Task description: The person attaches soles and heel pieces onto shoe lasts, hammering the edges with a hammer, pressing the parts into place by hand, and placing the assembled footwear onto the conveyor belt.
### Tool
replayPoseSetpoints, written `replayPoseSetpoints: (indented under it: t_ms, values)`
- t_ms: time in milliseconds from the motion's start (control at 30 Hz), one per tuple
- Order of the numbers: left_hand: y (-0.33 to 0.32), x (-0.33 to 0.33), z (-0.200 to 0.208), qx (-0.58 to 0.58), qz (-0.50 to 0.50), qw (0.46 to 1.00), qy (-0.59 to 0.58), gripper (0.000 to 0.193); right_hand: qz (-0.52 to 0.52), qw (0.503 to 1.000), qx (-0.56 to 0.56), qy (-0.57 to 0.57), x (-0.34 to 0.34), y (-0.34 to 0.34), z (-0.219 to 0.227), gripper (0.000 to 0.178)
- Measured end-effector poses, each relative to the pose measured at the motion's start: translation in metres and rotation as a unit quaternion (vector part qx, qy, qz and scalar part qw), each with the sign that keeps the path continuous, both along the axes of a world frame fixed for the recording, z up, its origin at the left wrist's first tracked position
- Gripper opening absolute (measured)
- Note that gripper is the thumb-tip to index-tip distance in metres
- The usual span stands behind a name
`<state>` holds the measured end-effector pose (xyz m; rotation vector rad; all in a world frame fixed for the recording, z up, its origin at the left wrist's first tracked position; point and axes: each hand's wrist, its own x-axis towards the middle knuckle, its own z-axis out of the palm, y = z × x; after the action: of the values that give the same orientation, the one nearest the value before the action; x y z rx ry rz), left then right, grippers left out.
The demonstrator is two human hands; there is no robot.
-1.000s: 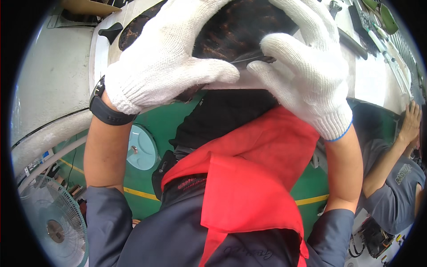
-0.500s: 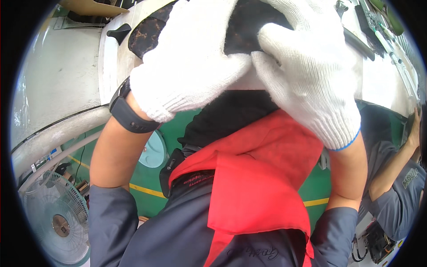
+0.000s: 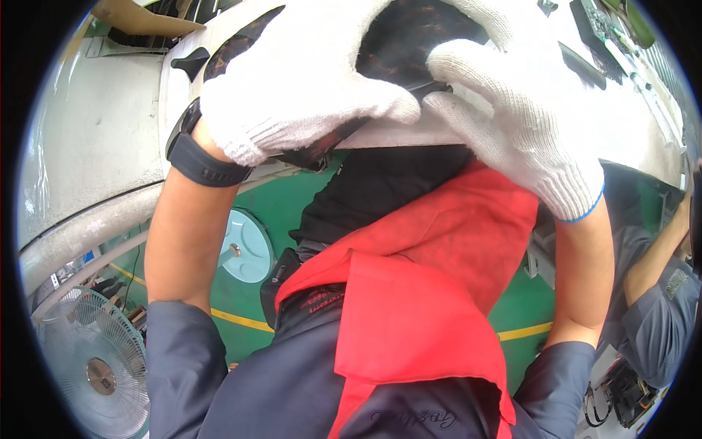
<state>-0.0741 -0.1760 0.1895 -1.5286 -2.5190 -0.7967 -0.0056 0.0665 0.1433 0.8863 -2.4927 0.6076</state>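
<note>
At the table's near edge (image 3: 413, 135), our left hand (image 3: 300, 84) spreads its thumb and our right hand (image 3: 519, 102) curls half open; we cannot tell their grip. Between them shows the dark mottled piece (image 3: 417, 44), neither hand clearly nearer, its long axis hidden.

Over the remote link, I picked out a line of dark cursive script (image 3: 414, 419) on the dark shirt (image 3: 278, 373) near the lower edge of my view, and small red print (image 3: 318, 300) on dark cloth (image 3: 290, 316) at the waist beside the red apron (image 3: 413, 325), too small for me to read. Pale lettering (image 3: 676, 284) stood on the co-worker's grey shirt (image 3: 662, 329) at the far right, slanted and too blurred to spell out. I could not tell whether the mark on the hub (image 3: 101, 375) of the fan (image 3: 66, 347) was lettering.
</note>
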Motion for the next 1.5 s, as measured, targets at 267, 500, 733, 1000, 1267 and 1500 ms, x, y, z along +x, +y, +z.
replayPoseSetpoints:
  t_ms: [267,500,733,1000,1267,1500]
  values:
    - [0.002,0.007,-0.013,0.022,0.039,0.999,-0.025,0.087,0.011,0.999,0.017,-0.033,0.001,-0.005,0.007,0.025]
    - [0.005,0.007,-0.024,0.030,0.055,0.998,0.010,0.088,0.001,0.999,-0.033,0.030,-0.007,-0.005,0.006,0.042]
    - [0.004,0.012,-0.007,-0.022,0.053,0.998,-0.030,0.100,0.003,0.997,-0.060,-0.045,-0.004,0.005,0.008,0.028]
    - [0.022,0.007,-0.014,0.021,0.070,0.997,-0.031,0.080,0.027,0.998,-0.050,0.010,-0.010,0.006,0.006,0.027]
    - [0.022,0.014,-0.014,-0.007,0.095,0.995,0.016,0.088,-0.115,0.977,-0.180,-0.014,-0.024,0.043,-0.008,0.037]
    - [0.024,0.014,-0.016,-0.027,0.120,0.992,0.034,0.088,-0.209,0.964,-0.155,-0.046,-0.030,0.084,-0.051,0.037]
